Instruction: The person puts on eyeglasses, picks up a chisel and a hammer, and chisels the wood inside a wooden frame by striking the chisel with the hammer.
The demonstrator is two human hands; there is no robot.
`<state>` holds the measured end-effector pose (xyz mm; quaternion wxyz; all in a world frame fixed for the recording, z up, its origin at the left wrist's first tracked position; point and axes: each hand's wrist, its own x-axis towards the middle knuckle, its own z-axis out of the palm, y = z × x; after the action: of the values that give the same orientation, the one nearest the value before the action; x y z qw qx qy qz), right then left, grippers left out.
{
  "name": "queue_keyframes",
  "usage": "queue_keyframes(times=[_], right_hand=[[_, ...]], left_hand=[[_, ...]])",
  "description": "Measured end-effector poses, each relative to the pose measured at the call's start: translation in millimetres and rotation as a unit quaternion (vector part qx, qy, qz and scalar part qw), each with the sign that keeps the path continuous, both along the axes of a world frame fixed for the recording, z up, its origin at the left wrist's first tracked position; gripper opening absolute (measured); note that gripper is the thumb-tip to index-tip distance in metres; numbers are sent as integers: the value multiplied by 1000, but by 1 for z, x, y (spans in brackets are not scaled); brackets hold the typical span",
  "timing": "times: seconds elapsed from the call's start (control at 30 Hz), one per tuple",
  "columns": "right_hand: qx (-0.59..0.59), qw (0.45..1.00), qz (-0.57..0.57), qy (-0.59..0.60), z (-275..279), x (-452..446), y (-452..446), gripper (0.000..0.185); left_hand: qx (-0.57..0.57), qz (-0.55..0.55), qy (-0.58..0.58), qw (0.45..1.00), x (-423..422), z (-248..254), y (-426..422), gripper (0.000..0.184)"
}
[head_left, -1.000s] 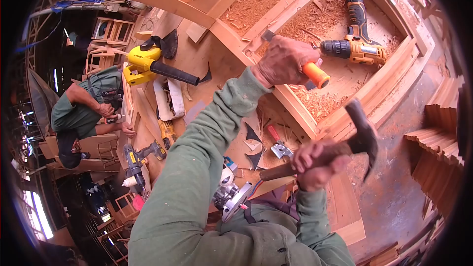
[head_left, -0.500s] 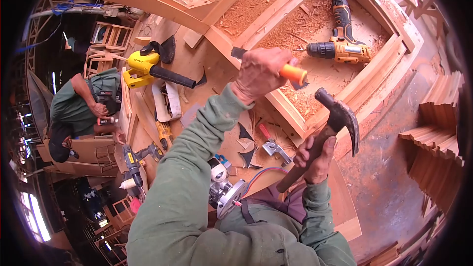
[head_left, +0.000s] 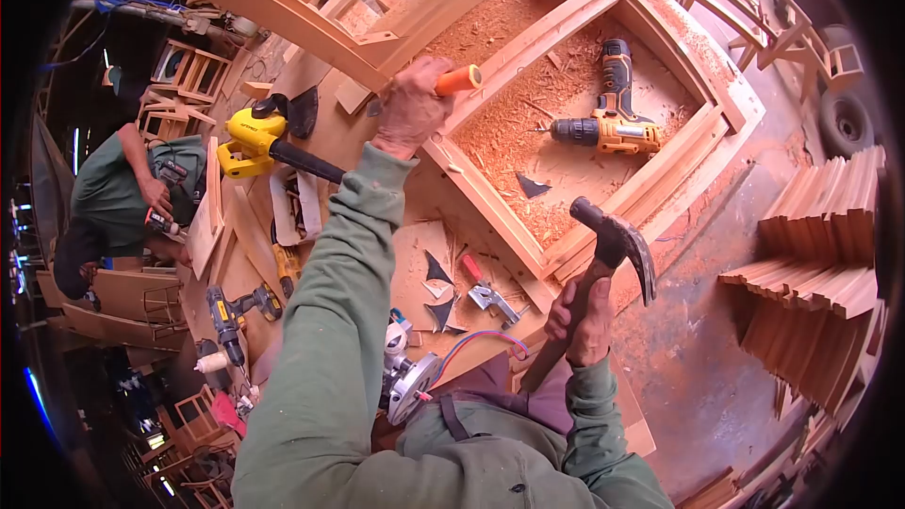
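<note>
My left hand [head_left: 415, 108] is closed round a chisel with an orange handle [head_left: 459, 80], held over the left corner of a wooden frame [head_left: 500, 207]. The fist hides most of the chisel. A claw hammer [head_left: 613, 240] is in my right hand [head_left: 577, 320], gripped by its dark handle with the head up, near the frame's lower corner. Inside the frame, among wood shavings, an orange and black cordless drill [head_left: 613, 127] lies on its side. A red-handled toggle clamp [head_left: 488, 294] rests on the bench between my arms.
A yellow blower [head_left: 255, 141] sits on the bench at left, near more drills [head_left: 236, 316]. A router [head_left: 405, 372] is close to my body. At far left a co-worker [head_left: 141, 188] holds a power tool. Stacked wood pieces [head_left: 811, 254] stand at right.
My left hand has moved left and up with the chisel, to the frame's left corner. The view has shifted; the hammer stays upright in my right hand.
</note>
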<state>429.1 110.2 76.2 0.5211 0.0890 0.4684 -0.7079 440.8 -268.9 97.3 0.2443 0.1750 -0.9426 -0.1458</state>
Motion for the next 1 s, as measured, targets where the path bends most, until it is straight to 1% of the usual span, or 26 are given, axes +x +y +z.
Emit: queue_keyframes(times=[0.07, 0.1, 0.2, 0.3, 0.33, 0.4, 0.5, 0.6, 0.63, 0.67, 0.73, 0.77, 0.87, 0.9, 0.93, 1.0], right_hand=[[-8, 1000, 10, -15, 3, -12, -7, 67], [-9, 1000, 14, -2, 8, -19, -11, 69], [-2, 1000, -10, 10, 27, -32, -24, 68], [31, 998, 15, 56, 26, -37, -24, 67], [45, 995, 23, 82, 26, -42, -21, 68], [86, 989, 39, 118, 27, -52, -12, 66], [142, 977, 45, 149, 41, -64, 1, 64], [179, 972, 28, 147, 52, -73, 18, 59], [179, 972, 4, 152, 51, -75, 22, 60], [174, 974, -3, 147, 50, -80, 26, 61], [163, 977, -12, 135, 47, -95, 34, 62], [162, 978, -11, 134, 44, -104, 36, 63], [161, 978, 11, 133, 29, -139, 43, 62], [153, 975, 29, 161, 25, -151, 49, 62], [156, 976, 34, 147, 23, -162, 55, 62], [160, 978, 46, 124, 20, -183, 65, 61]], left_hand=[[52, -2, 60, 997, 3, 23, 5, 16], [57, -4, 86, 995, 2, 26, 10, 16], [156, -71, 57, 983, -9, 51, 42, 18], [106, -183, 40, 977, -23, 48, 79, 25], [115, -216, -14, 969, -23, 44, 85, 32], [151, -253, 1, 956, -27, 35, 95, 32], [145, -274, 1, 951, -45, 38, 95, 29], [62, -287, 45, 955, -83, 43, 102, 25], [40, -287, 62, 955, -95, 52, 108, 20], [25, -281, 63, 957, -110, 50, 110, 18], [-3, -266, 63, 962, -142, 39, 117, 16], [10, -268, 46, 962, -159, 33, 119, 12], [-14, -281, 34, 959, -212, 14, 121, 8], [-12, -286, 28, 958, -228, 9, 120, 7], [-11, -281, 52, 958, -244, 1, 120, 9], [5, -270, 44, 962, -274, -13, 114, 11]])
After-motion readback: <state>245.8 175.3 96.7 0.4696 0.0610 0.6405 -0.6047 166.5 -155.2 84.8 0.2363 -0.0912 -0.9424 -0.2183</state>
